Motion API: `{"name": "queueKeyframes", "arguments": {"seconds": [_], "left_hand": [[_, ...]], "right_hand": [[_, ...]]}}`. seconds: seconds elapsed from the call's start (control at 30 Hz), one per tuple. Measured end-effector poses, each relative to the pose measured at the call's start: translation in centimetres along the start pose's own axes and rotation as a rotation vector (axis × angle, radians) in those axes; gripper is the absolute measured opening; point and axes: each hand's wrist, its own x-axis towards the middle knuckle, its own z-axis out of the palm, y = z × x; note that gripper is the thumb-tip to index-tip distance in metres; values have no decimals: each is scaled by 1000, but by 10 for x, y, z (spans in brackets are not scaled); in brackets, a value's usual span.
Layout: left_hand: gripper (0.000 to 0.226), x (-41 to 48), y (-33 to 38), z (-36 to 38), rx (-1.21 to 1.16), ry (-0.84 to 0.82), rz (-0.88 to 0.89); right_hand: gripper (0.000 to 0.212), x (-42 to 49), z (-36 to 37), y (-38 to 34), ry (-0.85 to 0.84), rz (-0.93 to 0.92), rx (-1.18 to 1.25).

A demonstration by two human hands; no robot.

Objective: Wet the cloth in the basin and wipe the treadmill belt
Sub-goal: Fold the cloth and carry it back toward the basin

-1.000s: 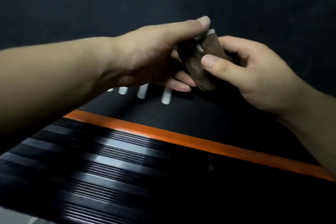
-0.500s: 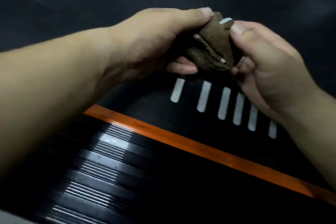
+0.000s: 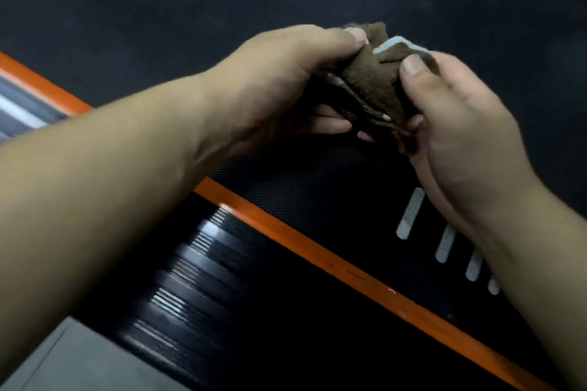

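Tightly bunched between two bare hands: a small brown fleece cloth with a pale grey-white edging (image 3: 378,86), soft and napped, folded over itself into a rough wedge. Left hand (image 3: 286,82) closed on the cloth's near side, thumb pressed along the top fold, fingers curled underneath with two fingertips (image 3: 330,125) showing below the fabric. Right hand (image 3: 457,124) clamped on the opposite side, thumb flat against the brown face, remaining fingers wrapped behind and hidden. Both grips pinching the same bundle, knuckles close together, cloth held in the air above the deck rather than lying on it.

Directly beneath, the dark, finely textured treadmill belt (image 3: 317,200), matte black with a tight woven or dimpled grain, lighter and dustier toward the far side. Printed on the belt near the right wrist, a row of short white rounded stripes (image 3: 409,213), partly covered by the forearm. Along the belt's near edge, a glossy orange strip (image 3: 317,251) running diagonally across the frame. Outside that, the black ribbed side rail (image 3: 190,279), its parallel grooves catching bright highlights. At the lower left corner, a patch of smooth grey floor (image 3: 63,362). Motion blur throughout.
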Motion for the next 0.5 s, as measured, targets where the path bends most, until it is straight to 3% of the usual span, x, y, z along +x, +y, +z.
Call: {"name": "queueKeyframes", "arguments": {"seconds": [0.1,0.2,0.37,0.5], "left_hand": [[42,-22,8,-19,-77,120,-41],[22,-46,15,-41,-147,215,-69],[14,-83,35,-81,-250,324,-91],[28,-107,49,-116,-352,350,-91]], "right_hand": [[31,8,25,-5,-37,-4,17],[28,10,57,-19,-119,88,135],[30,9,111,-45,-283,219,278],[23,13,152,-59,-349,295,176]]}}
